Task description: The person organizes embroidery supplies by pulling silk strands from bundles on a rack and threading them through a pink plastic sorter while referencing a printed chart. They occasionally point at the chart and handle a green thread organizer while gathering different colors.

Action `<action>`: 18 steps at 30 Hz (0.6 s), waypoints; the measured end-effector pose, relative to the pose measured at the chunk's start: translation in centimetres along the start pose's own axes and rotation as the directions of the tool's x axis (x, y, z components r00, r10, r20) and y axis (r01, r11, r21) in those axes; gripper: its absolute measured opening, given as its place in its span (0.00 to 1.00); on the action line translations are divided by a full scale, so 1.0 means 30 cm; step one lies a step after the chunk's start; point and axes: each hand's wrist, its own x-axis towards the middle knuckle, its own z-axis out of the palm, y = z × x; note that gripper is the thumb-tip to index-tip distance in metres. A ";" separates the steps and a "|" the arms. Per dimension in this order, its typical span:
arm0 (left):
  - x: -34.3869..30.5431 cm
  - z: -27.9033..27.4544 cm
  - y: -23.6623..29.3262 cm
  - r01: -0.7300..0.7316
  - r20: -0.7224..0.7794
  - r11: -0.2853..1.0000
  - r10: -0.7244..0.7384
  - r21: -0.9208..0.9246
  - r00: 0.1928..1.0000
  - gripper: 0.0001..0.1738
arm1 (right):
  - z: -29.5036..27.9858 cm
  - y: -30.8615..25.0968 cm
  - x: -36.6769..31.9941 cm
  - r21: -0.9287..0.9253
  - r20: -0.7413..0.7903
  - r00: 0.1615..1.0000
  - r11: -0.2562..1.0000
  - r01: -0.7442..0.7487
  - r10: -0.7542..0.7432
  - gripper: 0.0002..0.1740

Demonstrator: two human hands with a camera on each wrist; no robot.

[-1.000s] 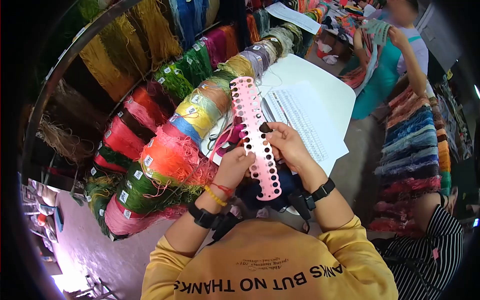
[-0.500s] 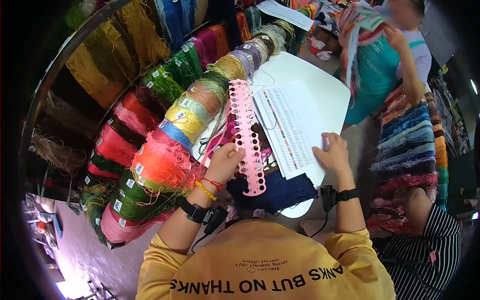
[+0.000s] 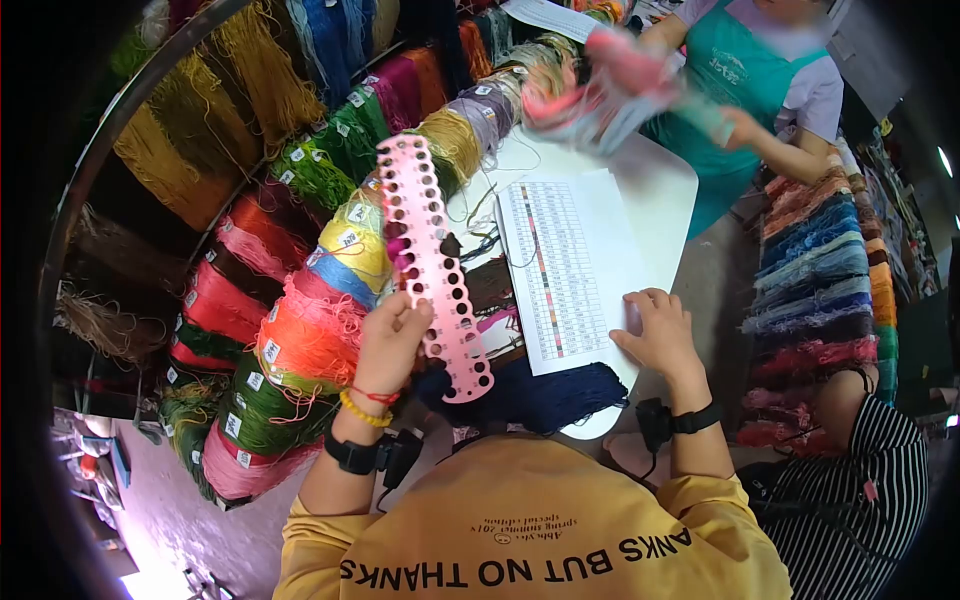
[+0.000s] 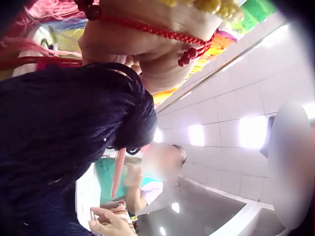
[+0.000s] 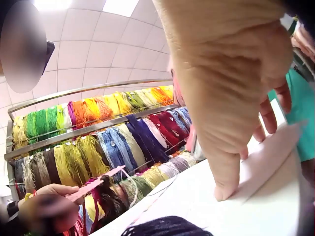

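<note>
In the head view my left hand (image 3: 393, 335) pinches the edge of a long pink thread organizer card (image 3: 428, 245) with rows of round holes. Dark and magenta threads hang from the card's holes. My right hand (image 3: 660, 335) lies with fingers spread at the right edge of a printed chart (image 3: 580, 265) on the white table (image 3: 665, 220). In the right wrist view its thumb (image 5: 227, 184) touches the white surface. A navy blue thread bundle (image 3: 565, 392) lies at the table's near edge, below the card; the left wrist view shows the bundle (image 4: 59, 123) large beside my left hand (image 4: 140, 46).
A rail of labelled colored skeins (image 3: 310, 320) runs along the left, with more hanging racks (image 3: 260, 60) behind. Across the table a person in a teal apron (image 3: 730, 80) swings a blurred pink and white thread bundle (image 3: 630, 85). Another skein rack (image 3: 805, 290) stands at right.
My right hand has let go of the card and moved right to the chart. My left hand has carried the card left. The person opposite has swung their threads over the table's far end.
</note>
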 end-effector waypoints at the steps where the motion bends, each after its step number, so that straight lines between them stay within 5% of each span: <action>1: -0.015 -0.009 0.028 -0.007 -0.007 1.000 0.007 -0.030 1.000 0.08 | 0.001 -0.006 0.010 0.028 -0.025 0.999 0.999 0.041 -0.040 0.30; 8: -0.059 -0.040 0.107 -0.052 -0.011 0.995 0.051 -0.087 0.999 0.09 | 0.039 -0.187 0.145 0.099 -0.188 0.923 0.929 0.357 -0.335 0.26; 12: -0.063 -0.016 0.092 0.005 0.016 0.996 -0.003 -0.089 1.000 0.08 | 0.101 -0.321 0.160 0.050 -0.170 0.875 0.883 0.466 -0.452 0.30; 18: -0.040 0.019 0.053 0.064 0.091 0.996 -0.057 -0.068 0.994 0.06 | 0.095 -0.370 0.118 0.223 -0.086 0.740 0.711 0.667 -0.667 0.26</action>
